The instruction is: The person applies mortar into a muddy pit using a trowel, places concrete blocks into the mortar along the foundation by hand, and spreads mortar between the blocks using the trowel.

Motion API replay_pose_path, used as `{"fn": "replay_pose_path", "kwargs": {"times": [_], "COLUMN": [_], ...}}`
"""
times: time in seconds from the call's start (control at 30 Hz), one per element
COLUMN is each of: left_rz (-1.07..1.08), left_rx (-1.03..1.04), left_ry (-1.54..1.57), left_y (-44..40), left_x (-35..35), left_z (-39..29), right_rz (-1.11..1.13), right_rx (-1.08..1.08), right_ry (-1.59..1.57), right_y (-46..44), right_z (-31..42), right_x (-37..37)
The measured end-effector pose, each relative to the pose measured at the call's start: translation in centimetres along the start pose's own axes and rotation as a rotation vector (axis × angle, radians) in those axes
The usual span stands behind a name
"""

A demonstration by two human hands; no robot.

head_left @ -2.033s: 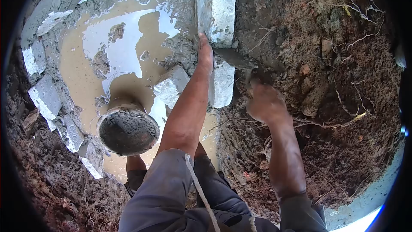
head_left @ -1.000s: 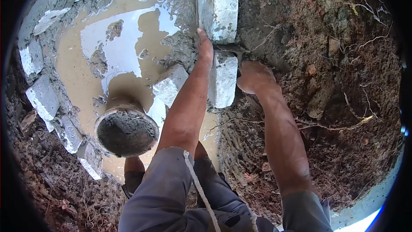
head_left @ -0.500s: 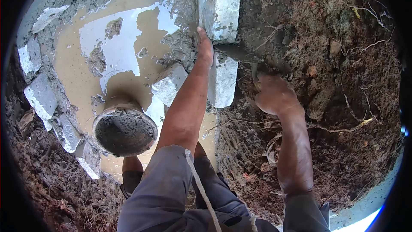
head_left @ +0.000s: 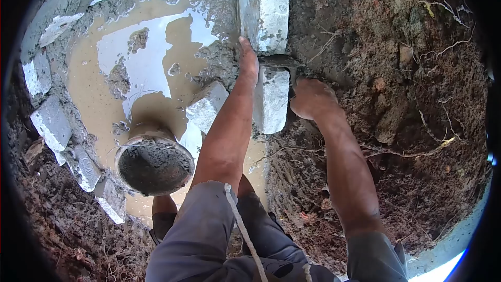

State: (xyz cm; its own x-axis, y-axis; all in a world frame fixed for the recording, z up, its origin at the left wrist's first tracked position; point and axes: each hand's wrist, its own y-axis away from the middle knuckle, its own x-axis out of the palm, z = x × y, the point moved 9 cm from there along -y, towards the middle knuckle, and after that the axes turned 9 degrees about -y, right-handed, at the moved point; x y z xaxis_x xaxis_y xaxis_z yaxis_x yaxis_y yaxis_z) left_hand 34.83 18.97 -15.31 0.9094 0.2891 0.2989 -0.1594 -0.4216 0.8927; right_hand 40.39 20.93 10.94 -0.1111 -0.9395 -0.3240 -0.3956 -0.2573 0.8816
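Note:
My right hand [head_left: 314, 99] is closed round the handle of a trowel, which it mostly hides. The dark, muddy trowel blade [head_left: 281, 61] lies across the narrow joint between two pale blocks. The longer block [head_left: 272, 13] stands above the joint and the shorter block [head_left: 273, 99] below it. On their left side my left hand [head_left: 248, 60] rests stretched out against the blocks beside the joint, seen nearly edge-on; some of its fingers are hidden.
A bucket [head_left: 154, 166] with grey mortar inside stands in muddy water [head_left: 86, 91]. A loose block [head_left: 207, 105] lies left of my left forearm. More blocks [head_left: 51, 120] curve along the left side. A rough soil bank with roots [head_left: 412, 154] rises at right.
My right hand has moved left and slightly up, bringing the trowel blade further over the joint. My left hand keeps its place against the blocks. The view has shifted slightly.

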Motion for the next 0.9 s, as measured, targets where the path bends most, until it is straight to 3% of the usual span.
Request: {"fn": "replay_pose_path", "kwargs": {"times": [0.13,0.23,0.33,0.4,0.47,0.5,0.6,0.63,0.73,0.8,0.83,0.9], "left_rz": [0.002,-0.041,-0.094,-0.152,-0.306,-0.373,-0.679,-0.788,-0.884,-0.714,-0.642,-0.646], "left_rx": [0.037,0.083,0.131,0.118,0.451,0.541,0.719,0.766,0.412,0.303,0.349,0.311], "left_ry": [0.022,0.001,-0.185,-0.348,-0.188,-0.287,-0.693,-0.836,-0.462,-0.476,-0.329,-0.289], "left_y": [1.2,4.3,7.7,10.1,20.0,22.6,29.4,31.1,31.1,30.9,31.1,30.4], "left_x": [-1.3,-3.8,-8.2,-12.7,-16.4,-19.6,-31.8,-35.6,-48.5,-50.0,-49.2,-50.2], "left_z": [0.4,-0.4,-1.8,-1.4,-9.0,-10.2,-11.5,-11.7,-3.0,0.5,1.9,4.2], "right_rz": [-0.057,-0.306,-0.319,-0.276,-0.194,-0.197,-0.409,-0.096,-0.149,-0.130,-0.104,-0.027], "right_rx": [0.015,-0.195,-0.361,-0.425,-0.539,-0.579,-0.687,-0.447,-0.334,-0.295,-0.274,-0.249], "right_ry": [-0.070,-0.077,-0.548,-0.628,-0.601,-0.647,-0.402,-0.331,-0.096,-0.088,-0.106,-0.102], "right_y": [6.4,11.8,14.0,15.8,17.6,17.1,19.5,18.9,17.8,15.9,14.5,12.0], "right_z": [-2.0,-3.4,-3.1,-0.8,1.8,2.5,6.2,7.6,10.6,12.7,13.9,17.1], "right_x": [0.1,0.9,4.1,6.6,10.6,13.6,19.8,22.7,27.0,29.3,30.3,31.3]}}
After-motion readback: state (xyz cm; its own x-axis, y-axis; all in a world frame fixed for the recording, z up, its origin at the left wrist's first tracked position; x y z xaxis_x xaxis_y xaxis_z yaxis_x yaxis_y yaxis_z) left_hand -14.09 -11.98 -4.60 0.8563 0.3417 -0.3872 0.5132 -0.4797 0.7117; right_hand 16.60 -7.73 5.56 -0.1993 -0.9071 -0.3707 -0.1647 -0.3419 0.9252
